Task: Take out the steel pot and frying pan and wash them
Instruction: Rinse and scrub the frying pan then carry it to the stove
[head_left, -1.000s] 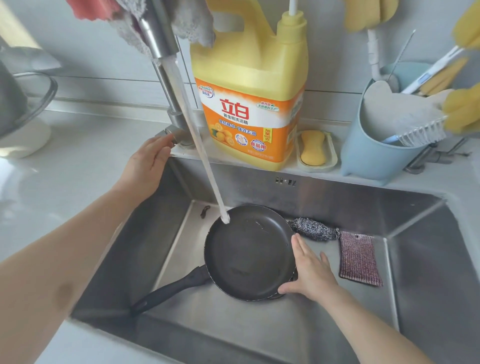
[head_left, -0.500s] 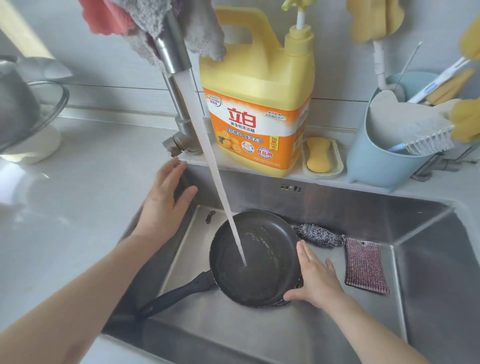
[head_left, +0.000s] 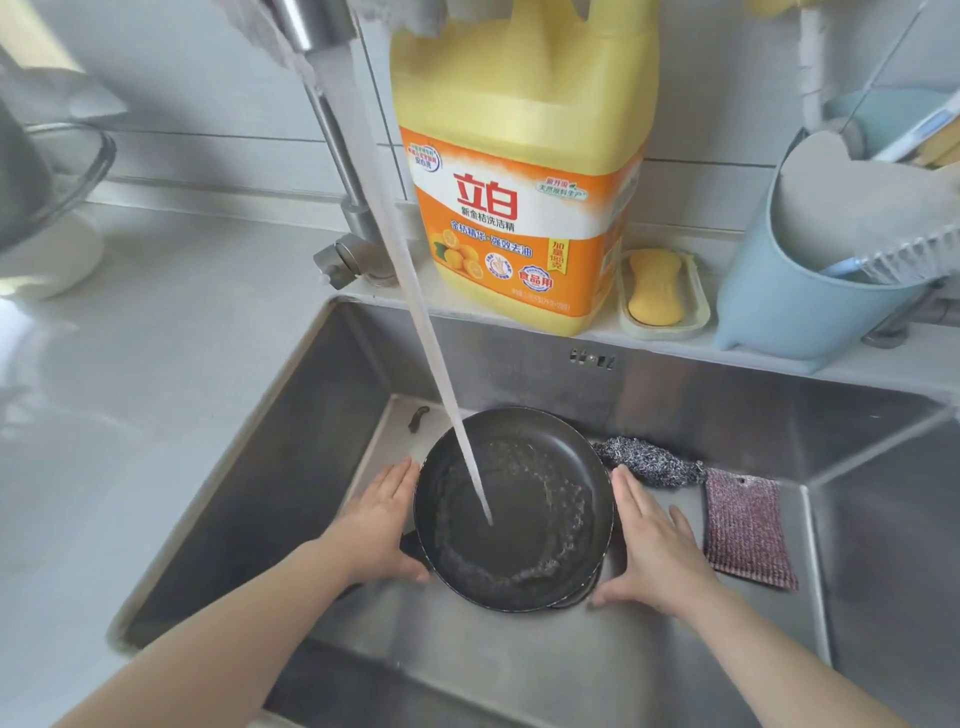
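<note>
A black frying pan (head_left: 540, 499) lies in the steel sink (head_left: 675, 410). Water from the tap (head_left: 311, 26) streams into its middle and foams in a ring. My left hand (head_left: 379, 525) lies flat against the pan's left rim, fingers straight, covering the handle's root. My right hand (head_left: 654, 545) lies flat against the right rim, fingers straight, thumb spread toward the front. The pan's handle is mostly hidden under my left arm. A steel pot is not clearly in view.
A steel wool scourer (head_left: 649, 462) and a purple scrub pad (head_left: 745, 530) lie right of the pan. On the ledge behind stand a yellow detergent jug (head_left: 524, 171), a soap dish (head_left: 657, 291) and a blue utensil holder (head_left: 795, 291). A glass bowl (head_left: 47, 176) sits on the left counter.
My left hand came down from the tap lever and the sink's edge to the pan's left rim. Water now pools and foams in the pan. The right hand stayed at the right rim.
</note>
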